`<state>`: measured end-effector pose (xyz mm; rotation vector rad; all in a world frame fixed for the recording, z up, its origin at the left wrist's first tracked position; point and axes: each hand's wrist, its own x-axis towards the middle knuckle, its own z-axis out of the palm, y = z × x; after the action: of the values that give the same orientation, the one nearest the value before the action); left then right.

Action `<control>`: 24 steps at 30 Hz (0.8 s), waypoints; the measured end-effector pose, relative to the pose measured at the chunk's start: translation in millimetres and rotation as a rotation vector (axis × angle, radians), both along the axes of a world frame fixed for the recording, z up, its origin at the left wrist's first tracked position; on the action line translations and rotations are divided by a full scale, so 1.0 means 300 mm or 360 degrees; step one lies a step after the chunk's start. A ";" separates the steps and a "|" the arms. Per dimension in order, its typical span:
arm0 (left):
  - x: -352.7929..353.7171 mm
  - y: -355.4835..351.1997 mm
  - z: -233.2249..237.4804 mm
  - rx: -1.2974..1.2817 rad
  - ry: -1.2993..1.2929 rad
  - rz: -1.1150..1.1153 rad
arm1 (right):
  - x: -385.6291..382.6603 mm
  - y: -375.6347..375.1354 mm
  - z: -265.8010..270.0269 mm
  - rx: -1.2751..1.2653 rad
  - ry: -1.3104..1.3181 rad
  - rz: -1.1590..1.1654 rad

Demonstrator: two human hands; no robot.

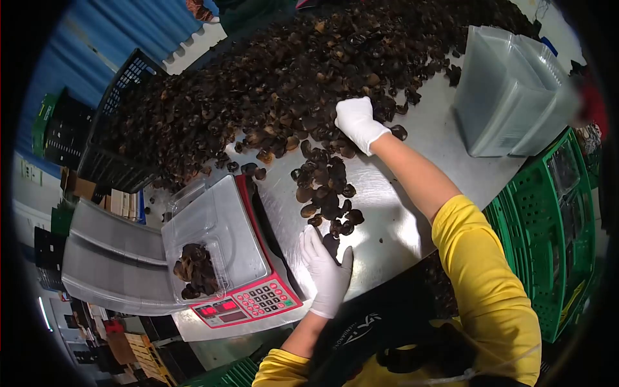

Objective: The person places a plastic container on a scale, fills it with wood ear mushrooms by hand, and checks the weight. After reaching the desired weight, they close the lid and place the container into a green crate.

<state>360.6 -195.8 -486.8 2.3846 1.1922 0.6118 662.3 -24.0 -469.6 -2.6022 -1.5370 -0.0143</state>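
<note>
A large heap of dark brown mushrooms [271, 77] covers the far part of a steel table [387, 213]. My right hand [356, 122], in a white glove, rests palm down on the near edge of the heap, fingers curled over some mushrooms. A trail of loose mushrooms [325, 197] runs from it toward me. My left hand [325, 271], also gloved, lies flat on the table at the near end of that trail, touching a mushroom. Left of it stands a red-trimmed scale [258, 300] carrying a clear plastic tray [193, 232] partly filled with mushrooms.
A stack of clear plastic trays [509, 97] sits at the table's right. Green crates [548, 238] stand to the right below the table. A black crate [113, 138] leans at the heap's left. Grey trays [109, 258] lie left of the scale.
</note>
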 end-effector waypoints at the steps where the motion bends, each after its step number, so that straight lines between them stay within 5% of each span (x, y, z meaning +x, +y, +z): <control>1: 0.003 0.001 0.009 -0.0045 -0.0004 0.0014 | 0.009 -0.001 -0.003 0.0088 0.0010 0.0026; 3: 0.002 0.002 0.002 -0.0051 0.0000 0.0026 | 0.017 -0.025 0.039 0.0117 0.0174 0.0033; 8: 0.000 0.006 -0.002 -0.0018 -0.0062 0.0021 | 0.013 -0.393 0.113 0.1004 0.0417 0.0557; 9: -0.001 0.008 -0.005 -0.0043 -0.0069 0.0012 | 0.011 -0.518 0.168 0.0839 0.0667 0.0724; 11: -0.002 0.007 -0.005 -0.0073 -0.0102 -0.0001 | -0.042 -0.794 0.313 -0.0137 0.0799 0.0654; 12: -0.004 0.009 -0.005 -0.0061 -0.0109 -0.0009 | -0.025 -0.924 0.261 -0.0135 0.1165 0.0792; 15: -0.003 0.007 -0.008 -0.0053 -0.0111 -0.0015 | -0.049 -1.170 0.283 -0.0756 0.0700 0.0531; 16: -0.006 0.004 -0.013 -0.0070 -0.0111 -0.0017 | -0.082 -1.153 0.339 -0.0802 0.0530 0.0397; 18: -0.009 0.009 -0.018 -0.0090 -0.0118 -0.0033 | -0.080 -1.087 0.296 -0.0259 0.0664 0.0353; 20: -0.010 0.011 -0.020 -0.0063 -0.0122 -0.0027 | -0.078 -0.951 0.217 0.0163 0.0333 0.0537; 21: -0.011 0.013 -0.022 -0.0058 -0.0131 -0.0037 | -0.104 -0.855 0.234 -0.0043 0.0462 0.0260; 22: -0.012 0.012 -0.024 -0.0055 -0.0140 -0.0047 | -0.097 -0.769 0.174 0.0291 0.0544 0.0305; 24: -0.015 0.006 -0.023 -0.0078 -0.0139 -0.0026 | -0.074 -0.594 0.096 0.0486 0.0097 0.0453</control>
<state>356.2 -194.1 -493.8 2.3003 1.1364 0.6665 640.0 -202.1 -440.9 -2.1188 -1.7155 -0.1312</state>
